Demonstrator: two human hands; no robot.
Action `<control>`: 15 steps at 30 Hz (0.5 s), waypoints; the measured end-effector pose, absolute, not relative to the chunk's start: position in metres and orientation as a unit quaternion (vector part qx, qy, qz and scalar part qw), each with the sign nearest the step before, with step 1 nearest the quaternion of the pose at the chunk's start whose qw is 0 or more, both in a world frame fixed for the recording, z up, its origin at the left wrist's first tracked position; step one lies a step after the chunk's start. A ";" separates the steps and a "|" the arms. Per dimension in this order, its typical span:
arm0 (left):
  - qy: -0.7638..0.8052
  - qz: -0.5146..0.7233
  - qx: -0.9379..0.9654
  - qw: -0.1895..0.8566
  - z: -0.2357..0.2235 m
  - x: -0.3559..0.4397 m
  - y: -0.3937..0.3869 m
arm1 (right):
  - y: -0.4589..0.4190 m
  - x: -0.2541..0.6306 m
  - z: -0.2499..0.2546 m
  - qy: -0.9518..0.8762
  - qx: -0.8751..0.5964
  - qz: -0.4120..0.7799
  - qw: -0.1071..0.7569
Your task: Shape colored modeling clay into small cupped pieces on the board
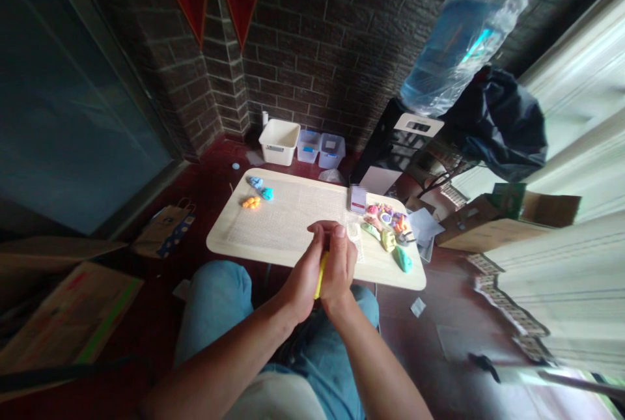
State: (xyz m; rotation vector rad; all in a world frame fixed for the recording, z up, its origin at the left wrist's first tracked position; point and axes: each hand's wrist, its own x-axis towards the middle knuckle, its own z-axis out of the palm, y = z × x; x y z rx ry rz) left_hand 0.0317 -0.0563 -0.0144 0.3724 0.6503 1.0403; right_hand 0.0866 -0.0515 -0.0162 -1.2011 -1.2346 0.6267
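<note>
My left hand [308,271] and my right hand [338,266] are pressed together above the near edge of a small cream table [224,238]. Between the palms shows a strip of yellow modelling clay [320,277]; the rest of it is hidden. Both hands are closed around it. On the table's left lie blue clay [254,182], turquoise clay [267,193] and an orange clay piece [251,202]. To the right of my hands sit pale yellow clay [388,240], a green lump [403,259] and several small colourful pieces [385,217].
A phone [358,199] lies at the table's back right. Behind the table stand a white bin [280,142] and two clear plastic boxes [308,146]. A water dispenser [390,146] is at back right. Cardboard boxes [508,218] sit on the right; a paper bag [161,228] is left.
</note>
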 end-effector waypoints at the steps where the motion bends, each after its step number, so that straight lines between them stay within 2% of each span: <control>1: 0.296 0.487 0.178 0.802 -0.016 0.032 -0.054 | -0.051 0.086 -0.018 -0.530 -0.527 0.260 0.611; 4: 0.268 0.471 0.166 0.824 -0.023 0.029 -0.043 | -0.044 0.087 -0.022 -0.524 -0.544 0.266 0.598; 8: 0.218 0.378 0.099 0.894 -0.029 0.011 -0.025 | -0.026 0.096 -0.021 -0.481 -0.503 0.465 0.547; 10: 0.182 0.349 0.081 0.916 -0.031 0.000 -0.020 | -0.019 0.102 -0.019 -0.460 -0.477 0.521 0.537; 15: 0.163 0.340 0.074 0.923 -0.035 -0.004 -0.019 | -0.015 0.098 -0.018 -0.501 -0.514 0.423 0.553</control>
